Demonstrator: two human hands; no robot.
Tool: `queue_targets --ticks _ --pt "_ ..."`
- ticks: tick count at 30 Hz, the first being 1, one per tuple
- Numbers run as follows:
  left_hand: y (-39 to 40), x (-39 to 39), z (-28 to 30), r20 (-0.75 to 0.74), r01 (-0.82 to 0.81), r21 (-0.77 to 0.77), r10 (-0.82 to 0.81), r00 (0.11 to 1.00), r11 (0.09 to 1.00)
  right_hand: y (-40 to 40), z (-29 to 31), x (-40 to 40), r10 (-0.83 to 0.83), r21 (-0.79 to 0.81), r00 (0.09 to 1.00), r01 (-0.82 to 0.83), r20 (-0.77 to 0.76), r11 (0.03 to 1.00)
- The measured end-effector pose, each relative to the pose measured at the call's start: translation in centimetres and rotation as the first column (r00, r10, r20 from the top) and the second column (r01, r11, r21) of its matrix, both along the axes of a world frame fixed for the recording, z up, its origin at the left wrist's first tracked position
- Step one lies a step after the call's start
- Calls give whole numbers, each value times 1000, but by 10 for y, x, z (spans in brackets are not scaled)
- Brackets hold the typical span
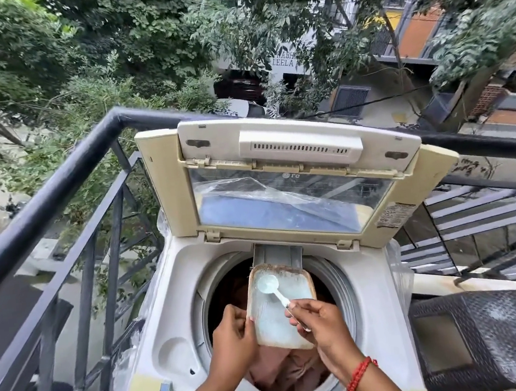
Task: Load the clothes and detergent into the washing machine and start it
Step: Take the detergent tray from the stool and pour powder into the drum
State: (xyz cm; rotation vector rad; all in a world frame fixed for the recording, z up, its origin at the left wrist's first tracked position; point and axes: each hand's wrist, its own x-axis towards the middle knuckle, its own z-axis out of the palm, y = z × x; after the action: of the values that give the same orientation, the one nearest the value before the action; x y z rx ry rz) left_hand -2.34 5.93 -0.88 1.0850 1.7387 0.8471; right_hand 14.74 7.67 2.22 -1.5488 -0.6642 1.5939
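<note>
Top-loader washing machine (178, 300) sits on a balcony with its lid (294, 188) flipped up and folded back, so the round drum opening is fully exposed. The detergent drawer (282, 312) is pulled out from its slot at the back rim and hangs over the drum, tilted down toward the person. It's coated in pale blue detergent powder, with rusty-brown grime along its edges.

Left hand (232, 333) grips the drawer's left edge, fingers curled round the rim with the thumb on top. Right hand (319, 318) pinches the handle of a small white scoop (272, 288) between thumb and fingertips, fingers narrow and bunched. The scoop's bowl lies against the powder at the far end of the drawer. There's a red bead bracelet (360, 376) on the right wrist.

The clothes (286, 372) are already in the drum, a brownish-pink pile visible under the drawer and between the 2 forearms.

A black metal railing (60, 179) runs along the left and behind the machine, with trees and a building past it. A dark wicker basket (491, 336) sits just to the right of the machine.
</note>
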Motion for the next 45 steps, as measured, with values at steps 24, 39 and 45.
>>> queue_targets --ticks 24,39,45 --pt "-4 -41 -29 -33 -109 -162 105 994 981 96 -40 23 -54 -25 -65 -836 996 548" --pt "2 -11 -27 13 -47 -146 50 999 988 68 -16 45 -151 233 179 -800 972 553" --pt "13 40 -17 56 125 -106 -120 991 986 3 -9 75 -218 193 100 -867 971 460"
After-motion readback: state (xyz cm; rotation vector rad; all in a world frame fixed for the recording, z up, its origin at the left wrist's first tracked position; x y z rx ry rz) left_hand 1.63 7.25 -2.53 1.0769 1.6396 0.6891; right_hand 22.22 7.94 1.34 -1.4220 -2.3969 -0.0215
